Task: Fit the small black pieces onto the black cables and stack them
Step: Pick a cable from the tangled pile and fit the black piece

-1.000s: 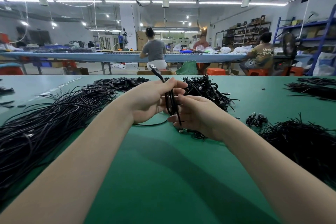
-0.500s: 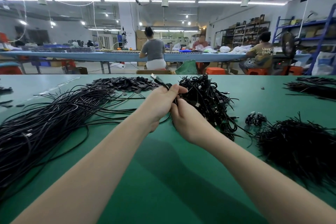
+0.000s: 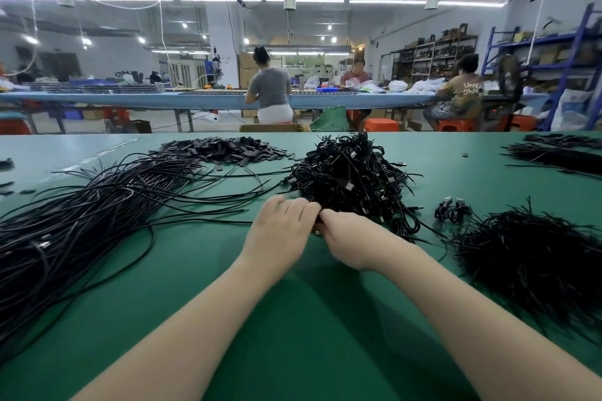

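Observation:
On the green table (image 3: 293, 329), my left hand (image 3: 280, 233) and my right hand (image 3: 350, 242) meet fingertip to fingertip at the near edge of a heap of coiled black cables (image 3: 351, 172). Their curled fingers pinch a coiled black cable (image 3: 317, 225), which they mostly hide. A flat pile of small black pieces (image 3: 221, 148) lies further back on the left. A long sheaf of loose straight black cables (image 3: 81, 215) spreads over the left of the table.
A bushy pile of thin black strands (image 3: 534, 260) lies to the right of my right forearm, with two small coiled cables (image 3: 452, 210) behind it. More black cables (image 3: 560, 156) lie at the far right. Beyond the table's far edge, people sit at a blue bench (image 3: 211, 99).
Both hands have carried the coiled cable forward and down, from raised above the table to the near edge of the coiled heap. Its plug end no longer sticks up above my left hand.

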Motion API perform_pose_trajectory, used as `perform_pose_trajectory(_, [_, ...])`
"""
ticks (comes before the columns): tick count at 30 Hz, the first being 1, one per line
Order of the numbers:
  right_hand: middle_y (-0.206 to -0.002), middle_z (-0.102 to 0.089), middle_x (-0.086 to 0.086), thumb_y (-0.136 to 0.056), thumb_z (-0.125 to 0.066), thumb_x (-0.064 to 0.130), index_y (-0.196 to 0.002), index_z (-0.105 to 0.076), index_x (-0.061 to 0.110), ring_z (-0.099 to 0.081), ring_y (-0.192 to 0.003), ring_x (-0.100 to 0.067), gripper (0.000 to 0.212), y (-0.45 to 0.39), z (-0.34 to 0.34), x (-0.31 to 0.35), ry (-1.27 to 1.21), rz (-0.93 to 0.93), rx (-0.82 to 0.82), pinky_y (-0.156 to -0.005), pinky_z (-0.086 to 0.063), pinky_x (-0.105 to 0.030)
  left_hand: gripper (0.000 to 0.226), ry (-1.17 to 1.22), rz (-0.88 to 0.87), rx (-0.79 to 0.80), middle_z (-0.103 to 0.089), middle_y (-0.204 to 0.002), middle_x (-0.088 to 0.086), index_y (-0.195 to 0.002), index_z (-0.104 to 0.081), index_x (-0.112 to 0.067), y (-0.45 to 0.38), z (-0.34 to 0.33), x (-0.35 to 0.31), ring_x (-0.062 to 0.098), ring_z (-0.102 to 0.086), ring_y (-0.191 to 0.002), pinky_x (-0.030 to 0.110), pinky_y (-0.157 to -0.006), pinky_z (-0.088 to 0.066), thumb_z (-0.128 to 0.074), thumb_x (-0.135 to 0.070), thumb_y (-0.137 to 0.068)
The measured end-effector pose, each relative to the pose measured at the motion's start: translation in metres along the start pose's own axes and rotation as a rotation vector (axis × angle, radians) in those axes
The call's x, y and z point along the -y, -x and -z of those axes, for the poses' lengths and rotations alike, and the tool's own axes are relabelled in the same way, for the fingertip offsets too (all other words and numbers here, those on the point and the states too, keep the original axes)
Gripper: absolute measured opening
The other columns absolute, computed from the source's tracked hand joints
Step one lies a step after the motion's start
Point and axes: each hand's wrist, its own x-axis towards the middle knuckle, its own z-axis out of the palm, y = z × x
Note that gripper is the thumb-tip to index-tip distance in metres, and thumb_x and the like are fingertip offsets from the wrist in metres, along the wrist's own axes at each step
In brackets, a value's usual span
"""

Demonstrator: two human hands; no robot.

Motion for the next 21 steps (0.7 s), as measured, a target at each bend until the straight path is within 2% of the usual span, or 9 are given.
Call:
perform_pose_trajectory(1, [-0.109,-0.058,-0.011,-0.103,-0.027,0.03,-0.098,-0.041,0.016,-0.056,-0.095,-0.032,0.02,0.001,0.001,-0.001,0.063,0.02,-0.016,-0.073,-0.041,-0.038,0.009,0.015,-0.006,0.03,-0.063,-0.074,-0.001,-0.086,-0.068,-0.015,-0.002,-0.001,0.003,0.019,-0.064,-0.066,0.031,-0.07,-0.048,-0.067,-0.013,-0.077])
perform_pose_trajectory(3, [-0.109,-0.056,-0.008,-0.102,-0.027,0.028,-0.101,-0.041,0.017,-0.058,-0.095,-0.031,0.017,0.003,0.004,-0.003,0.247,0.064,-0.044,-0.069,-0.035,-0.036,0.023,-0.008,-0.001,0.137,-0.056,-0.059,-0.003,-0.069,-0.062,-0.015,-0.004,0.001,0.001,0.016,-0.055,-0.046,0.027,-0.049,-0.043,-0.083,-0.016,-0.062])
perform_pose_trajectory(6, [-0.115,-0.057,-0.005,-0.1,-0.033,0.024,-0.114,-0.044,0.017,-0.059,-0.104,-0.027,0.019,0.001,0.015,-0.004,0.573,0.182,-0.112,-0.074,-0.031,-0.036,0.031,0.024,0.051,0.246,-0.053,-0.05,-0.004,-0.062,-0.056,-0.016,-0.006,0.002,-0.005,0.014,-0.05,-0.035,0.021,-0.04,-0.029,-0.085,-0.014,-0.05])
perform_pose_trajectory(8, [-0.121,-0.056,-0.004,-0.098,-0.04,0.038,-0.124,-0.043,0.021,-0.057,-0.11,-0.025,0.031,0.0,0.034,-0.01,0.661,0.187,-0.136,-0.081,-0.036,-0.038,0.028,0.134,0.153,0.284,-0.057,-0.063,-0.003,-0.075,-0.049,-0.017,-0.001,0.001,-0.011,0.018,-0.058,-0.047,0.024,-0.044,-0.027,-0.076,-0.017,-0.07])
perform_pose_trajectory(10, [-0.124,-0.054,-0.003,-0.091,-0.052,0.052,-0.131,-0.04,0.025,-0.056,-0.112,-0.025,0.05,0.002,0.067,-0.026,0.648,0.06,-0.162,-0.083,-0.042,-0.039,0.022,0.326,0.396,0.373,-0.052,-0.078,-0.004,-0.083,-0.034,-0.018,0.004,-0.007,-0.008,0.024,-0.06,-0.067,0.031,-0.054,-0.034,-0.044,-0.029,-0.1])
perform_pose_trajectory(13, [-0.12,-0.058,0.0,-0.089,-0.054,0.056,-0.128,-0.049,0.024,-0.059,-0.105,-0.022,0.051,0.017,0.119,-0.066,0.75,-0.224,-0.105,-0.065,-0.044,-0.032,0.032,0.581,0.572,0.332,-0.048,-0.073,-0.003,-0.077,-0.032,-0.018,0.012,-0.012,-0.002,0.022,-0.05,-0.063,0.035,-0.057,-0.034,-0.026,-0.037,-0.103])
perform_pose_trajectory(15, [-0.121,-0.061,0.002,-0.091,-0.047,0.06,-0.124,-0.056,0.024,-0.058,-0.108,-0.021,0.05,0.033,0.135,-0.094,0.827,-0.401,0.077,-0.077,-0.047,-0.034,0.035,0.641,0.595,0.29,-0.049,-0.07,-0.001,-0.076,-0.033,-0.018,0.01,-0.008,-0.001,0.02,-0.047,-0.06,0.033,-0.053,-0.029,-0.026,-0.039,-0.103])
perform_pose_trajectory(17, [-0.119,-0.062,0.004,-0.089,-0.045,0.064,-0.119,-0.061,0.026,-0.057,-0.111,-0.021,0.05,0.049,0.133,-0.116,0.795,-0.52,0.219,-0.09,-0.042,-0.038,0.036,0.665,0.589,0.311,-0.051,-0.071,-0.001,-0.076,-0.033,-0.018,0.008,-0.007,-0.002,0.02,-0.048,-0.06,0.032,-0.052,-0.03,-0.026,-0.039,-0.103])
perform_pose_trajectory(21, [-0.106,-0.065,0.006,-0.089,-0.052,0.056,-0.106,-0.068,0.029,-0.062,-0.102,-0.017,0.035,0.072,0.119,-0.137,0.786,-0.529,0.195,-0.081,-0.041,-0.031,0.035,0.749,0.605,0.308,-0.061,-0.085,-0.006,-0.084,-0.042,-0.017,0.01,-0.006,-0.001,0.02,-0.058,-0.073,0.039,-0.068,-0.048,-0.027,-0.042,-0.103])
